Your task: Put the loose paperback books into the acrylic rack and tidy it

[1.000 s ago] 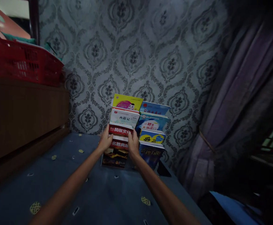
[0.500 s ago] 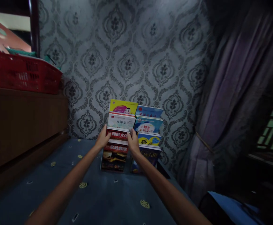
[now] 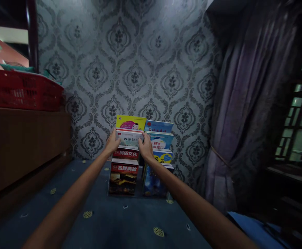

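Observation:
Several books stand in two stepped columns. My left hand (image 3: 112, 141) grips the left edge of a pale-covered book (image 3: 128, 139) with dark lettering. At its right edge my right hand (image 3: 146, 147) is closed, thumb on the cover. Behind it rises a yellow book (image 3: 130, 121); below it are a red-topped book (image 3: 126, 154) and, in front, a book with a dark landscape cover (image 3: 123, 180). The right column has two light-blue books (image 3: 159, 127), a yellow-and-blue book (image 3: 165, 157) and a dark-blue book (image 3: 154, 181), partly behind my right forearm.
The books stand on dark-blue patterned bedding (image 3: 125, 221) against a patterned grey wall (image 3: 151, 69). A red basket (image 3: 23, 88) rests on a wooden cabinet (image 3: 26, 138) at left. At right hang purple curtains (image 3: 239, 103); a blue object (image 3: 254, 228) lies below.
Both hands have moved back and up from the red-topped book to the sides of the pale-covered book. The camera view has shifted slightly, too.

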Action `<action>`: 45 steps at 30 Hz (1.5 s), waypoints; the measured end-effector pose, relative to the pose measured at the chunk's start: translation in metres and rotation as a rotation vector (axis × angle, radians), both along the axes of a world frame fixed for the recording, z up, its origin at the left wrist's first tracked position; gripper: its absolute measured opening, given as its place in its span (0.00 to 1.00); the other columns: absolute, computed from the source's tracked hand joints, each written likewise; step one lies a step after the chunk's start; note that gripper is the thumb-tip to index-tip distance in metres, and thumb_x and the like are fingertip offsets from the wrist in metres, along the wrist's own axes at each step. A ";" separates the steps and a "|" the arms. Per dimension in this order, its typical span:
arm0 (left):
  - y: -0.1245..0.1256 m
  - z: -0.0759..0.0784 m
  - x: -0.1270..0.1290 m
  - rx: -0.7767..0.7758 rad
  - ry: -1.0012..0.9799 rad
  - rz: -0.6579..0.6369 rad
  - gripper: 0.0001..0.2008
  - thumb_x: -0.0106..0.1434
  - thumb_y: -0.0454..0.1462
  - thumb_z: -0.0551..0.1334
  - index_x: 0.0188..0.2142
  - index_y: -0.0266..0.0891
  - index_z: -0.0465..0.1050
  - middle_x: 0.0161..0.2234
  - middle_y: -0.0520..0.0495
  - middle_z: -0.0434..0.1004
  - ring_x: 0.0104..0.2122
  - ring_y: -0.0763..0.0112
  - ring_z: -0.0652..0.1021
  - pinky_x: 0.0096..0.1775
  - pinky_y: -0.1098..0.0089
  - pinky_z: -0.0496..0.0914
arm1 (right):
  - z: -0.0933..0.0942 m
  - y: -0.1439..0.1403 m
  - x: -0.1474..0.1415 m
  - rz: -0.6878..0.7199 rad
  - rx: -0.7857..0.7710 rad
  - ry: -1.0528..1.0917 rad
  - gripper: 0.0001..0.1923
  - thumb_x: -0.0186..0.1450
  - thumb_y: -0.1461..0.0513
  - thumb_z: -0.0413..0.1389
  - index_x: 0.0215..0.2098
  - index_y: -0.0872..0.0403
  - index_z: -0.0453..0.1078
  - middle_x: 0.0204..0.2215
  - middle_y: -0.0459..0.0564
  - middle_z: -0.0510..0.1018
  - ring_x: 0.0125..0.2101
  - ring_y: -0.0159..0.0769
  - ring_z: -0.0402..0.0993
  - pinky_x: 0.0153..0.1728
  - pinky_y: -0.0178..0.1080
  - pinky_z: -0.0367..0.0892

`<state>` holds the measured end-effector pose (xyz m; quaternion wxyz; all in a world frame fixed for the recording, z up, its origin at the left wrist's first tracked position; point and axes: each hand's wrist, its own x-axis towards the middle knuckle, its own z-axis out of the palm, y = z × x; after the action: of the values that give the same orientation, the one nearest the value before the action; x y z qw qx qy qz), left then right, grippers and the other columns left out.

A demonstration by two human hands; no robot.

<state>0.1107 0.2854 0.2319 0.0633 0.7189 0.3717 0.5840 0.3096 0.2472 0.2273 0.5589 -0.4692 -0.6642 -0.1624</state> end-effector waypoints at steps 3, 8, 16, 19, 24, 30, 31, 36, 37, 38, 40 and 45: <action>-0.006 0.007 0.002 0.035 0.060 0.063 0.34 0.59 0.29 0.54 0.66 0.30 0.53 0.67 0.33 0.56 0.68 0.55 0.57 0.66 0.53 0.54 | 0.015 -0.010 -0.006 -0.093 -0.042 -0.153 0.29 0.66 0.63 0.46 0.65 0.60 0.59 0.65 0.61 0.64 0.65 0.46 0.57 0.64 0.51 0.54; -0.024 0.017 0.006 0.068 0.469 0.355 0.31 0.62 0.27 0.50 0.66 0.30 0.54 0.68 0.32 0.54 0.68 0.50 0.56 0.62 0.41 0.57 | 0.029 -0.017 -0.014 -0.223 -0.123 -0.426 0.29 0.66 0.64 0.47 0.65 0.63 0.57 0.66 0.63 0.61 0.67 0.47 0.54 0.65 0.53 0.49; -0.040 0.024 0.007 0.111 0.652 0.521 0.29 0.63 0.28 0.50 0.65 0.32 0.57 0.66 0.34 0.60 0.65 0.54 0.61 0.60 0.47 0.63 | 0.032 -0.021 -0.014 -0.282 -0.111 -0.522 0.25 0.68 0.63 0.46 0.62 0.62 0.61 0.64 0.63 0.66 0.64 0.47 0.59 0.64 0.52 0.49; -0.044 0.027 0.007 0.090 0.674 0.522 0.29 0.64 0.28 0.49 0.65 0.30 0.57 0.66 0.33 0.59 0.65 0.53 0.61 0.60 0.46 0.63 | 0.031 -0.023 -0.012 -0.263 -0.117 -0.524 0.25 0.68 0.64 0.46 0.63 0.61 0.60 0.64 0.62 0.65 0.65 0.48 0.58 0.64 0.54 0.49; -0.050 0.029 0.007 0.065 0.704 0.528 0.31 0.64 0.29 0.49 0.67 0.31 0.54 0.67 0.34 0.56 0.68 0.53 0.57 0.61 0.43 0.60 | 0.031 -0.025 0.005 -0.210 -0.106 -0.517 0.26 0.68 0.65 0.47 0.64 0.60 0.60 0.65 0.61 0.64 0.65 0.46 0.57 0.64 0.52 0.50; -0.054 0.031 0.022 0.145 0.752 0.506 0.30 0.65 0.29 0.47 0.67 0.29 0.52 0.69 0.35 0.52 0.69 0.55 0.54 0.64 0.44 0.55 | 0.040 -0.026 0.058 -0.267 -0.102 -0.429 0.26 0.68 0.68 0.44 0.64 0.61 0.61 0.65 0.62 0.64 0.66 0.43 0.57 0.63 0.49 0.53; -0.055 0.032 0.027 0.168 0.763 0.487 0.30 0.65 0.29 0.48 0.67 0.29 0.52 0.69 0.36 0.52 0.69 0.56 0.55 0.65 0.45 0.54 | 0.041 -0.026 0.067 -0.290 -0.116 -0.418 0.26 0.67 0.68 0.44 0.64 0.62 0.60 0.65 0.62 0.64 0.66 0.44 0.57 0.63 0.49 0.52; -0.055 0.035 0.068 0.277 0.786 0.357 0.29 0.66 0.30 0.49 0.67 0.34 0.54 0.68 0.38 0.55 0.69 0.57 0.54 0.65 0.45 0.52 | 0.041 -0.027 0.097 -0.373 -0.180 -0.468 0.26 0.67 0.68 0.44 0.63 0.61 0.61 0.64 0.62 0.66 0.64 0.46 0.59 0.62 0.51 0.52; -0.055 0.035 0.076 0.284 0.786 0.337 0.28 0.67 0.30 0.49 0.66 0.35 0.55 0.68 0.38 0.56 0.69 0.56 0.54 0.65 0.45 0.52 | 0.040 -0.028 0.099 -0.381 -0.194 -0.488 0.26 0.67 0.68 0.43 0.63 0.60 0.61 0.64 0.62 0.66 0.64 0.47 0.59 0.63 0.52 0.52; -0.054 0.036 0.084 0.286 0.785 0.323 0.27 0.68 0.31 0.48 0.66 0.35 0.57 0.67 0.38 0.58 0.69 0.56 0.55 0.65 0.44 0.52 | 0.040 -0.029 0.101 -0.389 -0.204 -0.504 0.26 0.68 0.68 0.43 0.64 0.60 0.61 0.64 0.62 0.66 0.64 0.47 0.59 0.63 0.52 0.51; -0.052 0.037 0.099 0.286 0.781 0.309 0.24 0.69 0.33 0.48 0.64 0.34 0.59 0.65 0.37 0.61 0.68 0.54 0.56 0.65 0.44 0.52 | 0.039 -0.031 0.103 -0.400 -0.212 -0.519 0.26 0.69 0.68 0.42 0.64 0.59 0.60 0.64 0.61 0.66 0.64 0.47 0.59 0.63 0.54 0.50; -0.046 0.044 0.122 0.267 0.746 0.321 0.22 0.71 0.33 0.48 0.62 0.35 0.61 0.63 0.36 0.65 0.67 0.55 0.58 0.64 0.44 0.53 | 0.040 -0.030 0.111 -0.417 -0.220 -0.498 0.26 0.69 0.66 0.41 0.65 0.59 0.59 0.64 0.62 0.66 0.64 0.49 0.59 0.63 0.57 0.48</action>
<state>0.2324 0.2394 0.2761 -0.2609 0.8158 0.3974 0.3293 0.4207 0.2168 0.2668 0.2804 -0.5983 -0.6834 -0.3104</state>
